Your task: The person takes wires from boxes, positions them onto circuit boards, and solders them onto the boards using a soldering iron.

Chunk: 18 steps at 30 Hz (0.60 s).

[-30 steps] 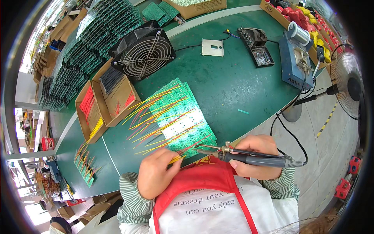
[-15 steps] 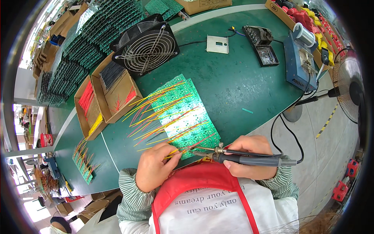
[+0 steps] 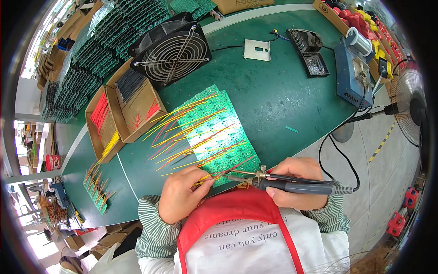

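Note:
A green circuit board panel (image 3: 214,130) lies on the green table (image 3: 278,96), with several yellow and red wires (image 3: 182,137) sticking out to its left. My right hand (image 3: 296,180) grips a grey soldering iron (image 3: 292,185) whose tip (image 3: 223,173) rests at the panel's near edge. My left hand (image 3: 180,196) pinches a yellow wire (image 3: 203,179) right beside that tip. A black cord runs from the iron off to the right.
Cardboard boxes of red, yellow and black wires (image 3: 123,109) stand to the left, a black fan (image 3: 171,50) behind them. A blue soldering station (image 3: 353,73), a black tray (image 3: 308,50) and a grey metal plate (image 3: 257,49) sit at the back. Finished boards (image 3: 96,189) lie lower left. Stacks of green boards (image 3: 105,41).
The view has shifted slightly. My left hand has moved in closer to the iron tip at the panel's near edge; my right hand holds the iron in much the same place.

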Motion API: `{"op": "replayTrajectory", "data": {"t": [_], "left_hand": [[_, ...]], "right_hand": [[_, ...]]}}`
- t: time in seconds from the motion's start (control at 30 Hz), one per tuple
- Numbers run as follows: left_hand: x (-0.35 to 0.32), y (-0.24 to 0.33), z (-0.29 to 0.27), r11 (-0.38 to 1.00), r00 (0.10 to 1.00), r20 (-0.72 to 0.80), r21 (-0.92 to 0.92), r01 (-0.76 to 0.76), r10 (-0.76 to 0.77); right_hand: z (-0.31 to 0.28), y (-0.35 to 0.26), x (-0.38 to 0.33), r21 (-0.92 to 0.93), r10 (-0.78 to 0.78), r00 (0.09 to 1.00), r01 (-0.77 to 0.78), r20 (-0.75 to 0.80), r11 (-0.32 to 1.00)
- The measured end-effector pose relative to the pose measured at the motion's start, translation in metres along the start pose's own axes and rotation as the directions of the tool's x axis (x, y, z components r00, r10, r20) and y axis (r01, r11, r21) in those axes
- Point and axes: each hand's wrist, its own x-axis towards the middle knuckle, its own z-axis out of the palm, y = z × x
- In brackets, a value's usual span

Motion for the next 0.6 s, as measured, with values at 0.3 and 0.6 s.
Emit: {"op": "replayTrajectory", "data": {"t": [0.3, 0.6], "left_hand": [[-0.009, 0.005, -0.025, 0.928, 0.865, -0.501, 0.315, 0.198, -0.014], [0.007, 0.017, 0.017, 0.989, 0.981, -0.158, 0.108, -0.098, 0.115]], "right_hand": [[-0.003, 0.001, -0.008, 0.007, -0.018, 0.999, 0.018, -0.032, 1.0], [-0.012, 0.001, -0.011, -0.005, -0.021, 0.998, 0.021, -0.057, 1.0]]}}
